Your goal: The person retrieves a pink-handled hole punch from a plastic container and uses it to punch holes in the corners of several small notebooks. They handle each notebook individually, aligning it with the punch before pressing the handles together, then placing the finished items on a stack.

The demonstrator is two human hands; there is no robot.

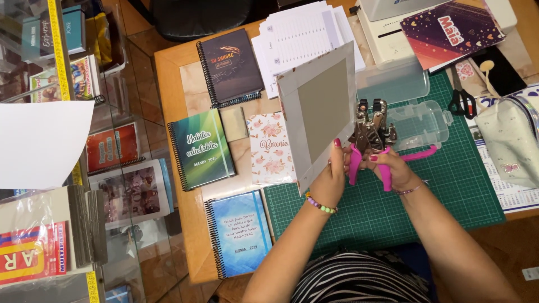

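Note:
My left hand (331, 178) grips the lower right edge of a grey cardboard cover (321, 112) wrapped with a patterned paper border, holding it tilted up over the table. My right hand (393, 168) squeezes the pink handles of a metal punch plier (371, 132), whose jaws sit at the cover's right edge. Both hands hover above a green cutting mat (449, 185).
Spiral notebooks lie to the left: a dark one (230, 66), a green one (201, 148), a blue one (240, 233) and a floral cover (270, 147). Printed sheets (300, 36), a clear plastic tub (418, 120), scissors (461, 100) and a fabric pouch (508, 140) surround the mat. A glass display case (67, 168) stands left.

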